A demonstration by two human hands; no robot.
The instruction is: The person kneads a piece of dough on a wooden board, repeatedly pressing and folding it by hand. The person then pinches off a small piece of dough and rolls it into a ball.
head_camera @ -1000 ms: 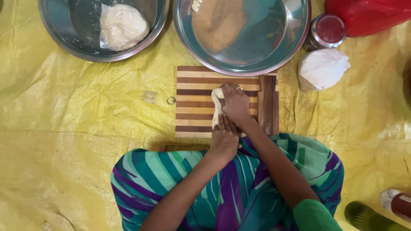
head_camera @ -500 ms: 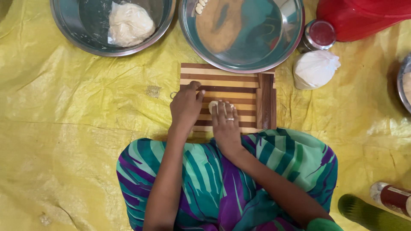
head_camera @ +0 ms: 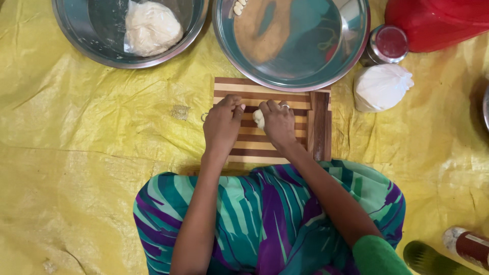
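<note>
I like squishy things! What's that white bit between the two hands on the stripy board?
A small dough piece, seen by the head camera, pinched between left hand and right hand.

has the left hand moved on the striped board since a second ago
Yes. The left hand has shifted leftward and up the wooden board, from behind the right hand to beside it, with the dough piece between them.

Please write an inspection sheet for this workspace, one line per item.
Surface: striped wooden board on a yellow sheet.
Job's things: dough piece on the board; dough lump in the left bowl.
Clutter: steel tray, white bag, tin, red container.
Hands: left hand and right hand close around the dough piece.
Cables: nothing seen.
Surroundings: bottle at lower right.
</note>
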